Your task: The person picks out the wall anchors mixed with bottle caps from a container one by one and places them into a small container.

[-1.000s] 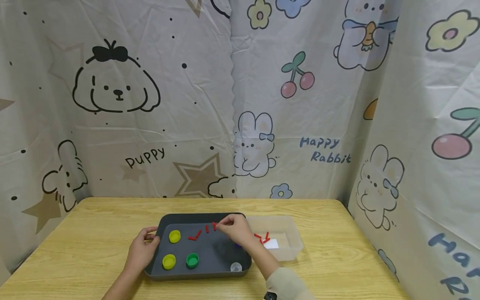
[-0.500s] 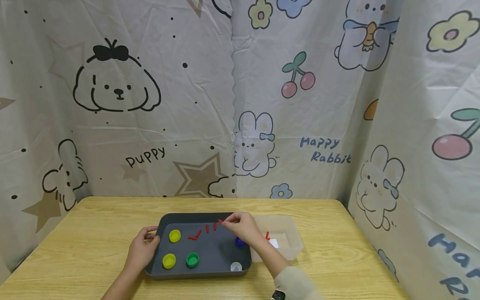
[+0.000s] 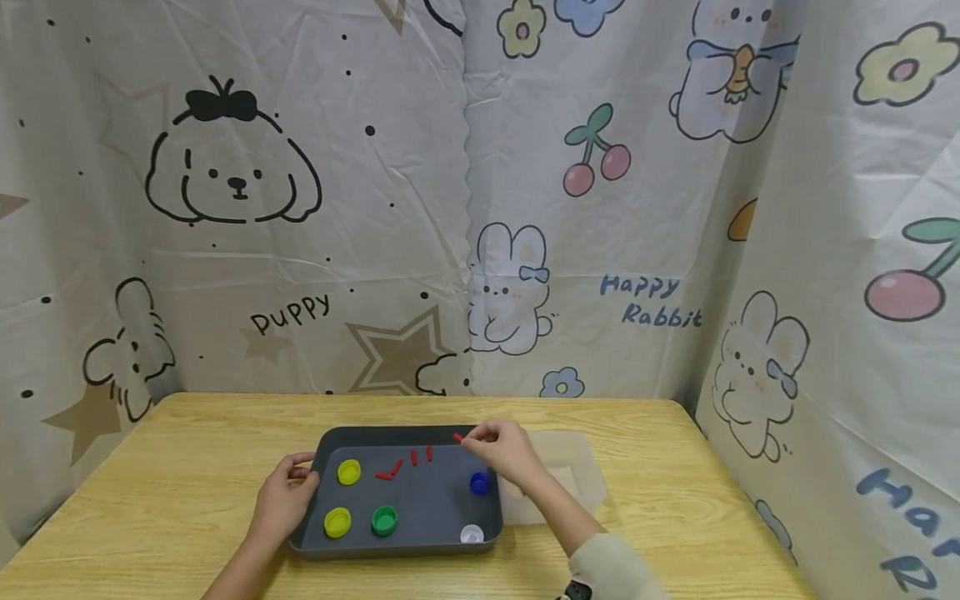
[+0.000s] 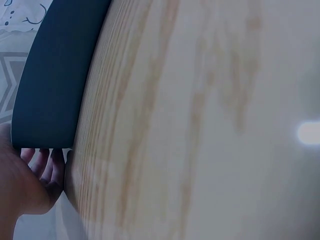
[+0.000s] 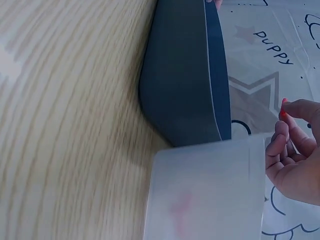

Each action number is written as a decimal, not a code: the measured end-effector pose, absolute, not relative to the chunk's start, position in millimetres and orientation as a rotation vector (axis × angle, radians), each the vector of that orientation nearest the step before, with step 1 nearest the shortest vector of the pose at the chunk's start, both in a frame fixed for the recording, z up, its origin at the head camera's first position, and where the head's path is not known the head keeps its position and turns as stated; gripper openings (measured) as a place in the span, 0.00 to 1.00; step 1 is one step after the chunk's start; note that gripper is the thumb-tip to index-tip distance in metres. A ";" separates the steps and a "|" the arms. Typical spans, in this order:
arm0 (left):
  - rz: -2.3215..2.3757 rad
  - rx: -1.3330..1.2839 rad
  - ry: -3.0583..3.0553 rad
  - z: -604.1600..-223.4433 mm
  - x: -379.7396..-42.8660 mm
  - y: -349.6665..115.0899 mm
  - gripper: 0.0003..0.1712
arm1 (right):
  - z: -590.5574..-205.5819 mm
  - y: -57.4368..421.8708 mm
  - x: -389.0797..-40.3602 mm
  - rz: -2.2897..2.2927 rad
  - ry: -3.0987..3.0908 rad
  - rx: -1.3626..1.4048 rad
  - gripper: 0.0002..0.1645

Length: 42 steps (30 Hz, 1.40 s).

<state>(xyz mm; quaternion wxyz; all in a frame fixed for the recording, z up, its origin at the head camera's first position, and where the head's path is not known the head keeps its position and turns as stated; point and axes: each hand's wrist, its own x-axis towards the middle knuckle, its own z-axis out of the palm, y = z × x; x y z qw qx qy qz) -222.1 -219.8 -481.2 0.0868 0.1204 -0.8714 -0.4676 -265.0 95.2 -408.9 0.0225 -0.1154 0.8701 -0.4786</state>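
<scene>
My left hand (image 3: pixel 287 498) grips the left end of a dark grey tray (image 3: pixel 397 550); in the left wrist view its fingers (image 4: pixel 55 167) lie against the tray's end wall. Thumb and finger of my right hand (image 3: pixel 504 450) pinch a small red stick (image 3: pixel 458 437) above the tray's back right corner. The right wrist view shows this stick (image 5: pixel 283 107) up between the fingertips. Inside the tray, several red sticks lie near the back: two form a V (image 3: pixel 396 468), and two more (image 3: pixel 429 453) stand apart, roughly parallel.
The tray also holds two yellow caps (image 3: pixel 348 472), a green cap (image 3: pixel 385 521), a blue cap (image 3: pixel 480 482) and a clear cap (image 3: pixel 472 533). A translucent box (image 3: pixel 588 479) adjoins its right side, partly behind my right forearm; red shows faintly through its wall. A printed curtain (image 3: pixel 390 250) surrounds the table.
My right hand has moved right and slightly back, carrying a red stick away from the row. One stick lies upright in the row where the fingertips were. The left hand stays put.
</scene>
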 end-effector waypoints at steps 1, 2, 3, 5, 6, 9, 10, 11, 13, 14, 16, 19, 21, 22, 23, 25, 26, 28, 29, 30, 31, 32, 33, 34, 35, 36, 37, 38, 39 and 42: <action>-1.395 0.358 -2.595 -481.0 -222.0 -219.7 0.23 | -408.4 96.9 -265.1 -1.487 2.695 -0.358 0.11; -1.399 0.359 -2.595 -481.0 -222.0 -219.7 0.23 | -408.1 98.8 -265.1 -1.487 2.698 -0.356 0.10; -1.403 0.359 -2.595 -480.8 -221.9 -219.6 0.23 | -407.8 100.7 -265.2 -1.484 2.704 -0.356 0.10; -1.405 0.364 -2.595 -480.9 -221.7 -219.4 0.23 | -407.8 104.8 -265.4 -1.484 2.710 -0.344 0.10; -1.404 0.366 -2.596 -480.9 -221.6 -219.3 0.23 | -407.4 106.9 -265.6 -1.483 2.713 -0.335 0.10; -1.406 0.362 -2.596 -480.8 -221.6 -219.1 0.23 | -407.4 113.6 -266.2 -1.476 2.730 -0.309 0.10; -1.406 0.361 -2.595 -480.8 -221.5 -219.1 0.23 | -407.3 115.8 -266.3 -1.475 2.738 -0.298 0.10; -1.405 0.358 -2.595 -480.8 -221.6 -219.1 0.23 | -407.1 117.9 -266.2 -1.477 2.741 -0.291 0.10; -1.405 0.355 -2.595 -480.8 -221.7 -219.2 0.23 | -406.8 121.8 -266.1 -1.485 2.748 -0.278 0.10; -1.404 0.354 -2.596 -480.8 -221.7 -219.3 0.23 | -406.9 123.9 -266.0 -1.489 2.749 -0.271 0.10; -1.402 0.356 -2.597 -480.8 -221.5 -219.3 0.23 | -406.8 127.8 -265.8 -1.504 2.746 -0.257 0.09; -1.401 0.358 -2.598 -480.6 -221.4 -219.3 0.23 | -407.4 133.5 -265.8 -1.516 2.745 -0.235 0.09; -1.401 0.362 -2.599 -480.3 -221.0 -219.1 0.23 | -408.0 137.3 -265.6 -1.521 2.746 -0.218 0.08; -1.400 0.363 -2.600 -480.2 -220.9 -219.0 0.23 | -408.3 139.1 -265.4 -1.521 2.748 -0.206 0.08; -1.400 0.364 -2.601 -480.1 -220.8 -218.9 0.23 | -408.9 141.0 -265.4 -1.519 2.750 -0.200 0.08; -1.400 0.366 -2.602 -480.1 -220.5 -218.7 0.23 | -410.1 144.8 -265.1 -1.520 2.753 -0.187 0.08; -1.399 0.367 -2.603 -480.1 -220.4 -218.7 0.23 | -410.6 146.5 -264.9 -1.523 2.751 -0.185 0.08; -1.399 0.366 -2.604 -480.3 -220.5 -218.8 0.23 | -411.6 150.1 -264.1 -1.522 2.750 -0.171 0.08; -1.400 0.366 -2.605 -480.3 -220.5 -218.8 0.23 | -412.1 151.9 -263.9 -1.518 2.755 -0.164 0.08; -1.399 0.366 -2.606 -480.3 -220.7 -218.9 0.23 | -412.3 153.6 -263.5 -1.517 2.757 -0.157 0.08; -1.399 0.365 -2.607 -480.3 -220.9 -219.0 0.24 | -412.3 155.3 -263.0 -1.515 2.761 -0.144 0.08; -1.402 0.366 -2.606 -480.3 -221.1 -219.1 0.24 | -412.5 157.0 -262.6 -1.512 2.765 -0.134 0.07; -1.404 0.365 -2.607 -480.3 -221.4 -219.2 0.24 | -412.7 158.8 -262.2 -1.507 2.773 -0.121 0.07; -1.405 0.366 -2.608 -480.3 -221.6 -219.3 0.24 | -412.9 160.5 -262.1 -1.509 2.776 -0.109 0.07; -1.404 0.367 -2.609 -480.3 -221.8 -219.4 0.23 | -413.1 162.0 -261.9 -1.512 2.776 -0.104 0.07; -1.404 0.367 -2.610 -480.3 -222.0 -219.5 0.23 | -413.3 163.4 -261.6 -1.520 2.771 -0.100 0.07; -1.405 0.366 -2.611 -480.4 -222.3 -219.6 0.23 | -413.7 164.8 -261.5 -1.523 2.770 -0.098 0.07; -1.405 0.367 -2.611 -480.4 -222.5 -219.6 0.23 | -414.0 166.0 -261.2 -1.530 2.764 -0.099 0.07; -1.405 0.366 -2.613 -480.5 -222.6 -219.6 0.23 | -414.5 167.2 -261.0 -1.531 2.762 -0.097 0.07; -1.406 0.364 -2.612 -480.6 -223.0 -219.4 0.24 | -415.7 170.5 -259.9 -1.526 2.764 -0.097 0.07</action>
